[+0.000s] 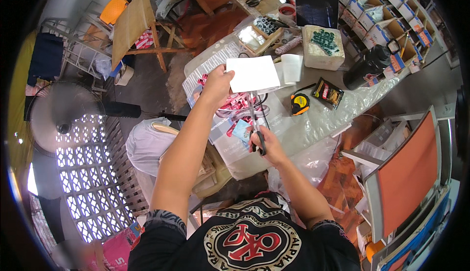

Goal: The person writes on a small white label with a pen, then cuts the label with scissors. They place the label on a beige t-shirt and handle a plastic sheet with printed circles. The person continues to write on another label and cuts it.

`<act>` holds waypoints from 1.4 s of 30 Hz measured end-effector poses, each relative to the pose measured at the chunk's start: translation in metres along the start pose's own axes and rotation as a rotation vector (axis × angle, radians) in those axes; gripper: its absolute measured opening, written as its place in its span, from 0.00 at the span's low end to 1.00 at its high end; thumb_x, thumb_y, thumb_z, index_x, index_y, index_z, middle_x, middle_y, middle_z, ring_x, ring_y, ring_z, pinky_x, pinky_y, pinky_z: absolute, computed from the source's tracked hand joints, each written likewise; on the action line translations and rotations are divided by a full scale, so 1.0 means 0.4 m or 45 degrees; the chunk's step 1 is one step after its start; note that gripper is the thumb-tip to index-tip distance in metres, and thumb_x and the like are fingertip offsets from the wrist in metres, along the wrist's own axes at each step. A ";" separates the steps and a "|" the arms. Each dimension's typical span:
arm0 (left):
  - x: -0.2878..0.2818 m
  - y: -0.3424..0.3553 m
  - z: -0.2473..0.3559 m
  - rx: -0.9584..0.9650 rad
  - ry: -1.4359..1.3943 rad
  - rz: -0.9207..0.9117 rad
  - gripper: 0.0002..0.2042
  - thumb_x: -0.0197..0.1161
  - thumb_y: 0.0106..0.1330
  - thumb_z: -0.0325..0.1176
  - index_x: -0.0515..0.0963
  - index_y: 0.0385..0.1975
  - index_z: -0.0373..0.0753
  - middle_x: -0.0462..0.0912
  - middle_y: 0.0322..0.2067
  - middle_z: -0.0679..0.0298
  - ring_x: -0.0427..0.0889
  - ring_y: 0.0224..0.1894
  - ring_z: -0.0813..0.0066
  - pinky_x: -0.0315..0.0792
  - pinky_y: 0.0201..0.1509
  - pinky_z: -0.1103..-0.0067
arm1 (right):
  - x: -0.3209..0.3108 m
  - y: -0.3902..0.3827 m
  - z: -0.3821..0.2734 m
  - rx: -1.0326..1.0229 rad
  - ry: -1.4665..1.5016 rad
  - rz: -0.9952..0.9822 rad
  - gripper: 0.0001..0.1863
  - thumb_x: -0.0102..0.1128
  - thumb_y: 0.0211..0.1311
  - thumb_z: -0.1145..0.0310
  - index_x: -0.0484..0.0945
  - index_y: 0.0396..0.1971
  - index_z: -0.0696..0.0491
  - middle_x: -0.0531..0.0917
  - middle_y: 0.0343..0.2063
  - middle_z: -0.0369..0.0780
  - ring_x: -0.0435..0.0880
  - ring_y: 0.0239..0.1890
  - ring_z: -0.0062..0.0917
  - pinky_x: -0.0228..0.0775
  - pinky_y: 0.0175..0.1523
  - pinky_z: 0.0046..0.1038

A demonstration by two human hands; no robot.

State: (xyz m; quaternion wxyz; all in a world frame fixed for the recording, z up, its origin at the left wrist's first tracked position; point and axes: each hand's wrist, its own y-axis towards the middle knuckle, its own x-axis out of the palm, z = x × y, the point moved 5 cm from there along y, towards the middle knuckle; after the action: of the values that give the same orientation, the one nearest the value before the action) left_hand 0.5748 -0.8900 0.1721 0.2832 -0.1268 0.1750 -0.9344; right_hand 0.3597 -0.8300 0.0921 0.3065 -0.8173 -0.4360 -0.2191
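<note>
My left hand is closed on the left edge of a white sheet of paper, held above the table. In my right hand is a pair of scissors, fingers in its black handles. The blades point away from me, with their tips close to the paper's lower edge; whether they touch it I cannot tell. Beneath lies a pile of pink and white ribbon, partly hidden by the paper and my hand. A small light-blue piece lies beside the scissors. Right of the paper is a white roll.
A yellow-black tape measure, a dark packet and a black bottle stand or lie to the right. Farther back are a pale block with green beads and cardboard bins. A fan stands left.
</note>
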 end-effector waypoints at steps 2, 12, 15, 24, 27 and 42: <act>-0.019 -0.027 0.009 0.015 -0.013 -0.004 0.14 0.46 0.75 0.22 0.67 0.57 0.26 0.78 0.52 0.49 0.82 0.53 0.62 0.77 0.60 0.69 | 0.001 0.013 -0.012 -0.025 0.001 0.031 0.25 0.66 0.67 0.56 0.74 0.54 0.59 0.77 0.28 0.33 0.79 0.29 0.19 0.73 0.36 0.23; -0.069 -0.080 -0.038 -0.052 -0.106 0.023 0.14 0.46 0.76 0.24 0.69 0.57 0.26 0.79 0.51 0.52 0.83 0.50 0.65 0.79 0.55 0.70 | 0.020 0.035 -0.031 -0.030 -0.151 0.079 0.23 0.69 0.64 0.58 0.77 0.52 0.59 0.75 0.26 0.31 0.77 0.26 0.16 0.70 0.33 0.21; -0.068 -0.092 -0.043 -0.096 -0.105 0.012 0.14 0.46 0.76 0.24 0.68 0.58 0.27 0.79 0.51 0.52 0.83 0.50 0.65 0.79 0.55 0.70 | 0.023 0.034 -0.028 -0.035 -0.149 0.056 0.24 0.70 0.64 0.58 0.77 0.52 0.59 0.75 0.25 0.31 0.76 0.25 0.16 0.70 0.32 0.20; -0.068 -0.114 -0.039 -0.137 -0.172 -0.033 0.15 0.45 0.77 0.25 0.68 0.59 0.27 0.79 0.53 0.51 0.82 0.53 0.63 0.78 0.58 0.69 | 0.030 0.033 -0.032 -0.045 -0.146 0.062 0.24 0.71 0.63 0.60 0.78 0.51 0.60 0.76 0.25 0.31 0.76 0.25 0.15 0.70 0.31 0.20; -0.068 -0.112 -0.041 -0.131 -0.220 -0.041 0.15 0.44 0.77 0.24 0.67 0.59 0.27 0.78 0.53 0.51 0.82 0.54 0.62 0.77 0.60 0.69 | 0.029 0.029 -0.030 -0.002 -0.137 0.112 0.23 0.72 0.62 0.61 0.78 0.50 0.60 0.76 0.24 0.31 0.76 0.24 0.15 0.71 0.30 0.20; -0.079 -0.120 -0.082 -0.183 -0.209 -0.131 0.14 0.47 0.76 0.26 0.72 0.53 0.23 0.81 0.50 0.51 0.83 0.50 0.64 0.77 0.58 0.69 | 0.028 0.079 -0.051 -0.044 -0.241 0.201 0.22 0.74 0.60 0.60 0.82 0.47 0.60 0.76 0.21 0.30 0.74 0.20 0.13 0.68 0.26 0.20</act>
State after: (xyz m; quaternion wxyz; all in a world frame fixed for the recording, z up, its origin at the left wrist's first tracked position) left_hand 0.5662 -0.8263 0.1572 0.2386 -0.2318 0.2109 -0.9192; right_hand 0.3905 -0.8512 0.1039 0.2663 -0.8711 -0.3936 -0.1238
